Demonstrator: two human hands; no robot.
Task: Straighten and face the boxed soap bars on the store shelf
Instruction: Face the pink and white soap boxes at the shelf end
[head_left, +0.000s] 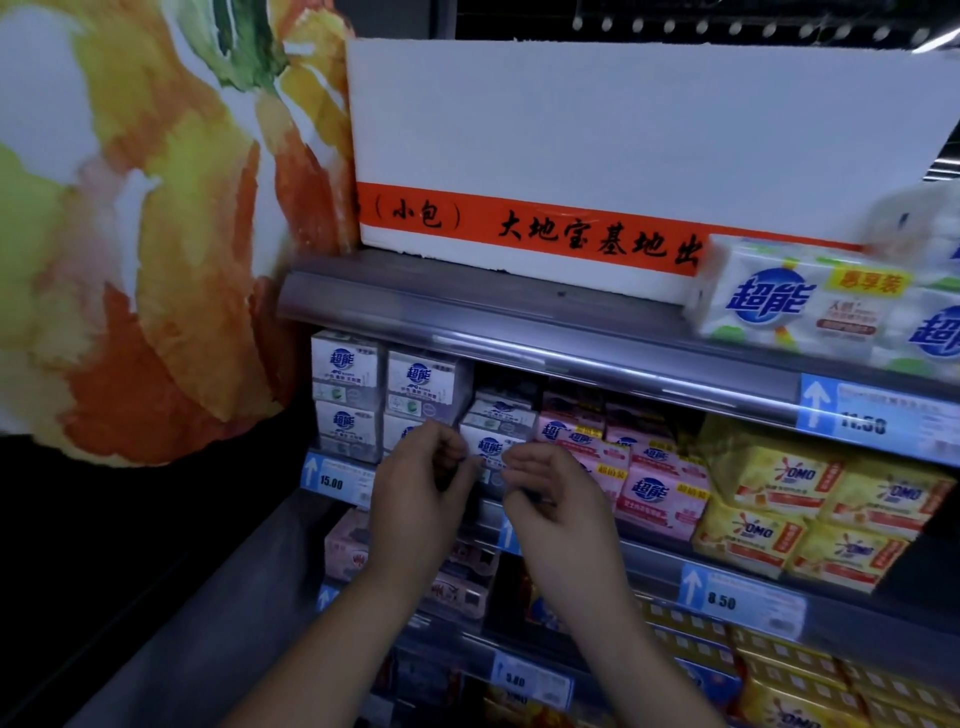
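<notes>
White boxed soap bars with a blue round logo stand in stacks at the left end of the middle shelf: a left stack (345, 395), a second stack (422, 389) and a lower, set-back third stack (496, 423). My left hand (421, 493) and my right hand (553, 501) hover side by side in front of the third stack. Their fingers are loosely curled, with the fingertips close to the front box's lower corners. Neither hand visibly holds anything. The hands hide that box's lower part.
Pink soap packs (657, 496) and yellow OMO packs (779, 499) fill the shelf to the right. A price rail (332, 480) runs along the shelf edge. A white carton with an orange band (597, 156) and white soap packs (789, 301) sit on the shelf above. More stock lies below.
</notes>
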